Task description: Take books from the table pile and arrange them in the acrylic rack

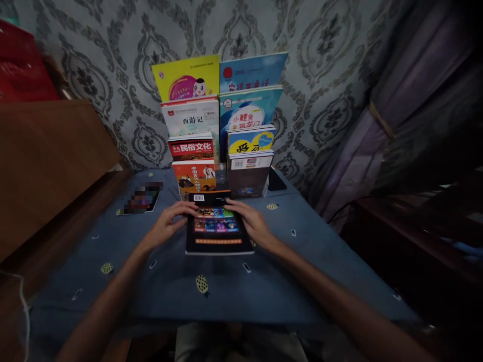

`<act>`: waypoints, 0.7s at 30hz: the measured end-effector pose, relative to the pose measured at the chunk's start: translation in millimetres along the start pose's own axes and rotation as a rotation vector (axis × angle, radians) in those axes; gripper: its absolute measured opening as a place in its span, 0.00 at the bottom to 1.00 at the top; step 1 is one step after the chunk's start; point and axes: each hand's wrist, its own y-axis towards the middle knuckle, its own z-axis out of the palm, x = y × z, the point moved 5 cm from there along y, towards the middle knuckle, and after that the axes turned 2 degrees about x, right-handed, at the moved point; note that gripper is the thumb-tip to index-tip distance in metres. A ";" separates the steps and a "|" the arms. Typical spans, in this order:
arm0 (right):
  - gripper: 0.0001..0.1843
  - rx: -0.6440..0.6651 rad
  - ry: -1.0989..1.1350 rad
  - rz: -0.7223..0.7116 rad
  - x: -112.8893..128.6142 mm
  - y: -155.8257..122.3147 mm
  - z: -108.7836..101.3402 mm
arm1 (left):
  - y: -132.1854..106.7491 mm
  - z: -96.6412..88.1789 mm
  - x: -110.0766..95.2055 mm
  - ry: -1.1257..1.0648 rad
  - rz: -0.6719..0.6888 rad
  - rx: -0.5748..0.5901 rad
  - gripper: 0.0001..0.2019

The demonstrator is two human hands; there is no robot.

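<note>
A black book [218, 226] with a colourful picture panel lies flat on the blue patterned tablecloth [188, 286]. My left hand [168, 223] rests at its far left corner, fingers bent onto the cover. At the far right side of the book, my right hand [252, 221] has its fingers curled over the top edge. Both hands grip the book. Just behind it stands a tiered display rack of books [222, 125], two columns stepping upward, with a yellow book [186, 78] and a blue book [252, 70] at the top.
A phone-like flat object [143, 198] lies on the cloth at the left. A brown wooden cabinet [45, 156] stands at the left, with red items above it. Purple curtains [396, 120] hang at the right beside dark furniture. Patterned wallpaper is behind the rack.
</note>
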 end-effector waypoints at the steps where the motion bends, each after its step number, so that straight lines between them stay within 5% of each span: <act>1: 0.25 0.044 -0.076 -0.013 -7.9 -5.0 7.1 | -6.9 7.2 8.3 0.057 0.003 0.016 0.11; 5: 0.30 0.243 -0.248 -0.009 -41.7 -27.9 33.4 | -35.1 40.2 47.1 0.227 -0.131 0.111 0.14; 9: 0.29 0.277 -0.314 0.007 -49.4 -32.4 37.6 | -44.8 50.1 59.0 0.306 -0.168 0.119 0.16; 13: 0.28 0.270 -0.335 0.019 -25.8 -18.0 56.7 | -42.7 49.3 58.7 0.325 -0.182 0.106 0.14; 17: 0.29 0.413 -0.242 -0.031 10.4 5.0 103.9 | -44.3 52.2 58.6 0.342 -0.185 0.091 0.14; 21: 0.29 0.511 -0.268 -0.002 22.2 27.7 132.3 | -45.8 51.5 58.6 0.300 -0.159 0.076 0.15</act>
